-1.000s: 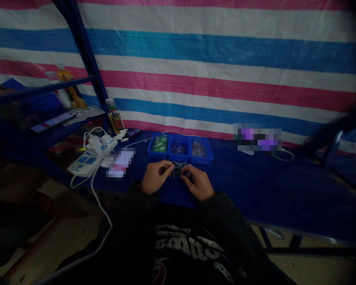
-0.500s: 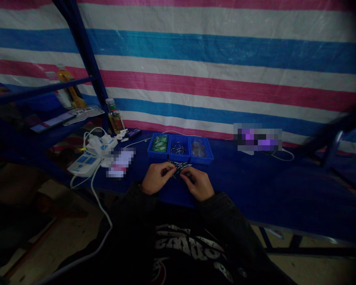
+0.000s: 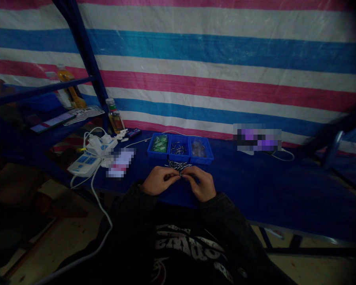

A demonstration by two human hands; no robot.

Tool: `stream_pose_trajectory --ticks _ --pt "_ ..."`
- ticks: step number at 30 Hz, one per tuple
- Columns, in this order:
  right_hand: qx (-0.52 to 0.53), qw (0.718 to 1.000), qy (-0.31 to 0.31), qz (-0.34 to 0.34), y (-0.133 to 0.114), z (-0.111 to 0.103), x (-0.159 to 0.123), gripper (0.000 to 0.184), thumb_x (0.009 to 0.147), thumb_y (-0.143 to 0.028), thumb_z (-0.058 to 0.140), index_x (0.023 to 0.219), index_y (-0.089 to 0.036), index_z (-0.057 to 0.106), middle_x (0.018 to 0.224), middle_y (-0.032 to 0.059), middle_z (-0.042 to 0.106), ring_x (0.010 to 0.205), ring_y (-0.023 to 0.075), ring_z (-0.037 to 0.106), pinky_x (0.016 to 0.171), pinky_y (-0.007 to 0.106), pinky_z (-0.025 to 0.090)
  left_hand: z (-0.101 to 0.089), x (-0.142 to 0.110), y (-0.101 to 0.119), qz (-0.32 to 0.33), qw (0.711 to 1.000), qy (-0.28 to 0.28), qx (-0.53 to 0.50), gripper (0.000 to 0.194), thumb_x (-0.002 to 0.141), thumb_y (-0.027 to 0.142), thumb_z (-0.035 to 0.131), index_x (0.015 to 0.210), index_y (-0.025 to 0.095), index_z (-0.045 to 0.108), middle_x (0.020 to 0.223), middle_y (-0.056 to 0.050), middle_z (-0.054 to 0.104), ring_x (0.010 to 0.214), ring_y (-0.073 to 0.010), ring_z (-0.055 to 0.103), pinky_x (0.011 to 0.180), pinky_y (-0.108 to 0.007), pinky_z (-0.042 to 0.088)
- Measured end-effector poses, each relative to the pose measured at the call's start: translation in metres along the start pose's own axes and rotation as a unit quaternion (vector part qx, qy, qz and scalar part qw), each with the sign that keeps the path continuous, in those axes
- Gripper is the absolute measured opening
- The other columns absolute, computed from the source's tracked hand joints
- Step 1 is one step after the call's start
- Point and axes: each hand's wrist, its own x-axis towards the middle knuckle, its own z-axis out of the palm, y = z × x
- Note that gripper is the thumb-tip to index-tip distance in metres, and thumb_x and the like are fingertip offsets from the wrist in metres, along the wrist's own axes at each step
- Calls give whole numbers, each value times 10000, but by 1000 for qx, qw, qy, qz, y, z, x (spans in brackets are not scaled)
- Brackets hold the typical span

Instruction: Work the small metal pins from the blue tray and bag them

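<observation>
My left hand [image 3: 159, 180] and my right hand [image 3: 200, 183] rest on the blue table cover [image 3: 255, 186], their fingertips meeting. Directly beyond the fingertips lies a loose heap of small metal pins [image 3: 178, 165]. Whether the fingers pinch one is too small to tell. Just behind the heap stands a blue three-compartment tray [image 3: 169, 141]. Its left bin holds green packets [image 3: 160, 143], its middle bin metal pins [image 3: 178, 149], and its right bin a clear plastic bag [image 3: 198, 149].
To the left lie a white power strip [image 3: 83, 165], a plug adapter [image 3: 96, 145], white cables and a pixelated packet [image 3: 120, 162]. A small bottle [image 3: 115, 116] stands by a blue steel upright [image 3: 89, 67]. A pixelated object [image 3: 257, 137] sits at the back right, against a striped tarpaulin [image 3: 213, 71].
My hands have drawn closer together, and the fingertips now meet just in front of the metal pin heap. The tray and the other objects have not moved.
</observation>
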Motion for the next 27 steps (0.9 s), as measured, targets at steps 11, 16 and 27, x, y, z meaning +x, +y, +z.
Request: stream_pose_trajectory --ticks 11,16,27 --pt "-52 997 -31 44 1 0 -1 79 951 -264 589 896 -224 628 810 23 678 716 177 636 673 287 492 -8 2 9 67 995 67 35 186 942 296 637 879 171 759 849 -70 689 785 -168 571 667 -265 454" --pt "-62 996 -48 42 0 -1 1 119 972 -275 561 897 -225 639 822 29 692 732 183 651 707 297 503 -7 2 10 52 998 36 26 174 946 273 617 892 166 744 840 -61 705 748 -154 592 652 -255 453" --pt "-57 996 -61 22 4 1 -1 115 980 -245 543 981 -227 656 918 44 711 836 197 680 800 311 524 -4 1 9 25 998 36 35 148 937 255 623 921 157 733 828 -41 712 683 -123 589 661 -233 450"
